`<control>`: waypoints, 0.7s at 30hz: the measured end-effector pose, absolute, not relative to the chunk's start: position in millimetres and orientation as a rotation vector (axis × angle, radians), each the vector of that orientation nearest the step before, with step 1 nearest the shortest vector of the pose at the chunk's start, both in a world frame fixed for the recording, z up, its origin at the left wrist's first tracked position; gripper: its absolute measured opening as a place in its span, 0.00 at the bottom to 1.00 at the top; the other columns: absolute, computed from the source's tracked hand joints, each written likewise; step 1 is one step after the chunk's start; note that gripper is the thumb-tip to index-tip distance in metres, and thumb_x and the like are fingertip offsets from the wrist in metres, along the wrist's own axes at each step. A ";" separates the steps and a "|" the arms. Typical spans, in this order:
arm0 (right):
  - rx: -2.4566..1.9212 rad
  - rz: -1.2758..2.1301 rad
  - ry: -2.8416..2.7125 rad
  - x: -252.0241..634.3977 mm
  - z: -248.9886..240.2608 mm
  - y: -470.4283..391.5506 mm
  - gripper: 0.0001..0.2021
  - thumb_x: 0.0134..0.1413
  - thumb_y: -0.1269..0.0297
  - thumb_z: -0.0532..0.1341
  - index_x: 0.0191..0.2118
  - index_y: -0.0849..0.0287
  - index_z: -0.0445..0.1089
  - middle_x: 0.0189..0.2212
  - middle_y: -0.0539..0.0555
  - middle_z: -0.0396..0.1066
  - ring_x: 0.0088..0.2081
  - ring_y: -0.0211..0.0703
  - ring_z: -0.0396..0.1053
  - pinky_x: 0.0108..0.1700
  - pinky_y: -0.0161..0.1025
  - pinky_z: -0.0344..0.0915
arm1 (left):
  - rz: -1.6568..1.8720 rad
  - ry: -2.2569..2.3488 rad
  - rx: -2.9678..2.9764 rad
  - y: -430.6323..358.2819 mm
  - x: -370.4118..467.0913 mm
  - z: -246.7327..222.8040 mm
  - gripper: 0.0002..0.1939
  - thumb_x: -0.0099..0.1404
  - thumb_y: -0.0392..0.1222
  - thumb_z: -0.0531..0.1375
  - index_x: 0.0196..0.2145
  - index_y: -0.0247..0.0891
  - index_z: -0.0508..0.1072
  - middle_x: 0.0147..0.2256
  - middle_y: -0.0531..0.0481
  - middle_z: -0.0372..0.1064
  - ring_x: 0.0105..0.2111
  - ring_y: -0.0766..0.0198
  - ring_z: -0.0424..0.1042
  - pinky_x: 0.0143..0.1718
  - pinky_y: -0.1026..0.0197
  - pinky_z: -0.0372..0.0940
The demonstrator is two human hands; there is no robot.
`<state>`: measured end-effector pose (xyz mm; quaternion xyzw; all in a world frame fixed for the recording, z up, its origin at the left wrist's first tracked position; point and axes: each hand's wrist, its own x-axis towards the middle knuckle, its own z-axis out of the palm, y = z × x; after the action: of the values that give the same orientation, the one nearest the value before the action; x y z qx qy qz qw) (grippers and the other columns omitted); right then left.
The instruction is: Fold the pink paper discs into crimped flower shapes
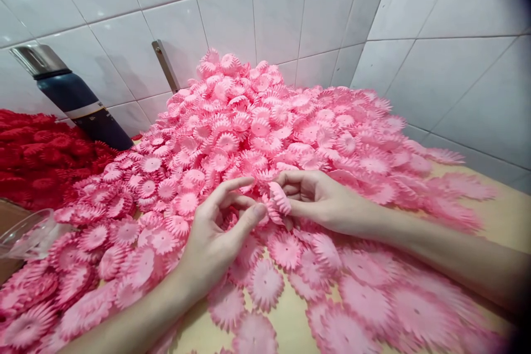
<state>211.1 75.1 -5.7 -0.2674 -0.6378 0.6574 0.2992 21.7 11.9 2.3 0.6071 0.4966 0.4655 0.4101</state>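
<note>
Between the thumb and fingers of my right hand (321, 202) is a pink scalloped flower disc (280, 198), held tilted on its edge. My left hand (219, 232) is just to its left, thumb and fingers curved and apart. Its thumb tip comes close to the held disc; whether they touch I cannot tell. Both hands are over a large heap of similar pink flower discs (259, 127), many with a small hole in the middle. Several loose discs lie below my hands, among them a flat one (266, 284).
A dark blue bottle (85, 99) with a metal cap leans at the back left. Beside it is a pile of red discs (37, 149). A clear plastic cup (31, 238) lies at the left edge. White tiled walls (282, 11) bound the yellow tabletop (292, 321).
</note>
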 end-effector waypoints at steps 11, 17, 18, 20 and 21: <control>-0.750 1.792 -1.541 211.4 -4.9 76.6 0.13 0.57 0.54 0.63 0.32 0.59 0.64 0.21 0.47 0.70 0.22 0.34 0.66 0.27 0.34 0.62 | 1.248 1.303 1.606 13.3 22.7 3.5 0.06 0.59 0.43 0.66 0.31 0.39 0.73 0.30 0.53 0.71 0.29 0.68 0.68 0.31 0.66 0.64; -0.698 1.704 -1.802 215.1 -2.1 76.6 0.11 0.54 0.58 0.66 0.31 0.61 0.72 0.25 0.49 0.71 0.27 0.35 0.68 0.32 0.34 0.64 | 1.255 1.305 1.543 14.0 22.9 3.1 0.06 0.61 0.43 0.65 0.31 0.39 0.73 0.29 0.55 0.70 0.29 0.70 0.68 0.31 0.68 0.63; -0.704 1.687 -1.835 215.7 -0.9 76.0 0.09 0.53 0.60 0.67 0.32 0.61 0.73 0.25 0.49 0.71 0.27 0.34 0.67 0.32 0.33 0.63 | 1.219 1.281 1.564 13.5 22.8 3.2 0.06 0.60 0.42 0.66 0.32 0.39 0.74 0.30 0.55 0.71 0.29 0.70 0.69 0.31 0.68 0.63; -0.704 1.675 -1.850 216.5 0.8 75.0 0.07 0.53 0.62 0.67 0.33 0.60 0.74 0.25 0.48 0.70 0.28 0.34 0.66 0.31 0.32 0.62 | 1.151 1.248 1.604 12.5 22.4 3.9 0.06 0.59 0.42 0.67 0.33 0.40 0.75 0.30 0.54 0.72 0.29 0.69 0.69 0.31 0.67 0.63; -0.701 1.675 -1.851 216.7 1.3 74.7 0.06 0.54 0.62 0.67 0.33 0.60 0.74 0.25 0.48 0.70 0.28 0.33 0.66 0.31 0.32 0.62 | 1.128 1.246 1.618 12.1 22.3 4.4 0.06 0.59 0.42 0.67 0.33 0.40 0.76 0.30 0.54 0.73 0.29 0.69 0.69 0.31 0.66 0.63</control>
<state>216.7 74.7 1.3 -0.2604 -0.6871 0.6219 0.2709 22.3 12.1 4.4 0.6377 0.4909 0.4444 0.3935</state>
